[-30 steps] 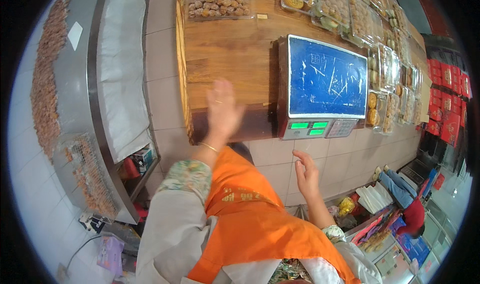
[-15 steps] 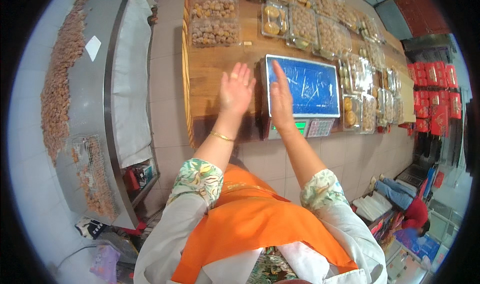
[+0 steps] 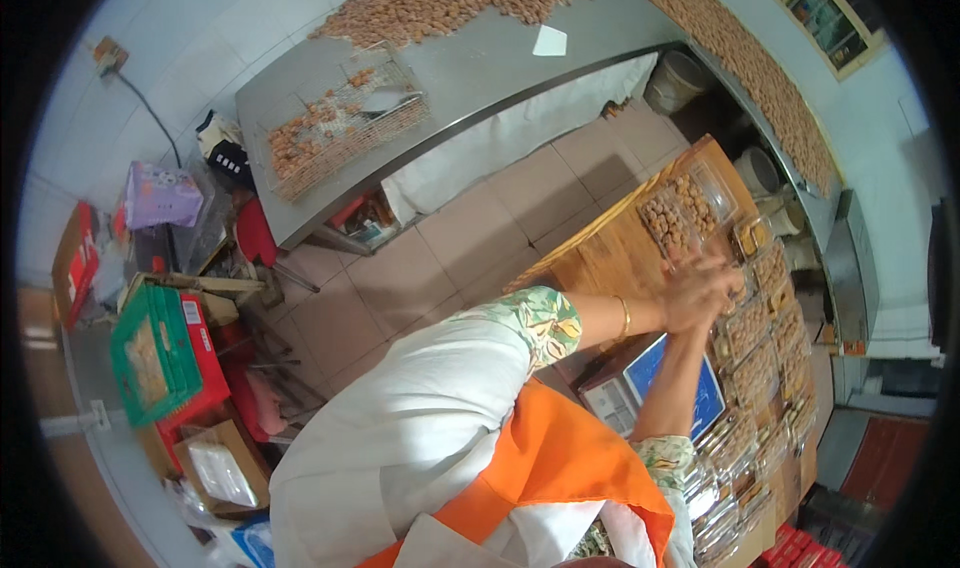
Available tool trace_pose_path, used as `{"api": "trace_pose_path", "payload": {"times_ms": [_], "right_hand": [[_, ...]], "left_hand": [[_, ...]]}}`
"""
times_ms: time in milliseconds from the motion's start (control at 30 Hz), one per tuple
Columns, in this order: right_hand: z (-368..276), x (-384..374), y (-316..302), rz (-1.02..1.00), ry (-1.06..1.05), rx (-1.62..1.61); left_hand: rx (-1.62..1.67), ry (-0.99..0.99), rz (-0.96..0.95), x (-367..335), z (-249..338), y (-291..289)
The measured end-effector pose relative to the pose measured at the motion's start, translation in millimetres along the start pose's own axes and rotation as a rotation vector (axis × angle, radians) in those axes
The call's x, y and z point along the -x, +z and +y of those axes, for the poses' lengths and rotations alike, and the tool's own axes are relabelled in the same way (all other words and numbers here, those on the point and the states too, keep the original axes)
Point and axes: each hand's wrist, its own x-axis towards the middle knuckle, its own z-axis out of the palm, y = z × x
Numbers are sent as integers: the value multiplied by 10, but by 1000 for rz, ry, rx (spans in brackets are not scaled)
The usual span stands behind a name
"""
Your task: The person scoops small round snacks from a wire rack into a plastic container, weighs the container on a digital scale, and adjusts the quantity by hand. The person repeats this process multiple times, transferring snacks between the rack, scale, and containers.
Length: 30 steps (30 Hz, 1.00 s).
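Observation:
My left hand (image 3: 683, 300), with a gold bracelet at its wrist, lies across my right hand (image 3: 696, 322) above the wooden table (image 3: 600, 258). The left fingers stretch out over the right hand, slightly blurred; the right fingers are mostly hidden. No held object shows. Beneath the right forearm is a scale with a blue top (image 3: 708, 406), partly covered by my arm. Clear boxes of small round brown pieces (image 3: 668, 223) sit just beyond the hands. More filled clear boxes (image 3: 752, 373) line the table's right side.
A metal counter (image 3: 460, 78) runs along the wall, with brown pieces (image 3: 430, 13) heaped on it, a wire basket (image 3: 345, 128) and a white card (image 3: 549, 41). At the left stand a green crate (image 3: 165, 313), a cardboard box (image 3: 235, 448) and a red stool (image 3: 255, 230).
My hands, held apart and open before, have come together and overlap. The view has swung left, bringing the metal counter to the top and the green crate into sight.

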Motion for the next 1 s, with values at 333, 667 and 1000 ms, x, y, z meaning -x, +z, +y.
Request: {"api": "trace_pose_path", "payload": {"times_ms": [333,667,1000], "right_hand": [[818,774,1626,-216,518,-144],[1917,1398,2294,-683,936,-113],[2408,2295,2421,-1867,817,768]], "left_hand": [[-355,34,374,609,-409,-1210],[-522,-351,539,1925,172,-2404],[-1208,-856,1179,5016,745,-2940]]}}
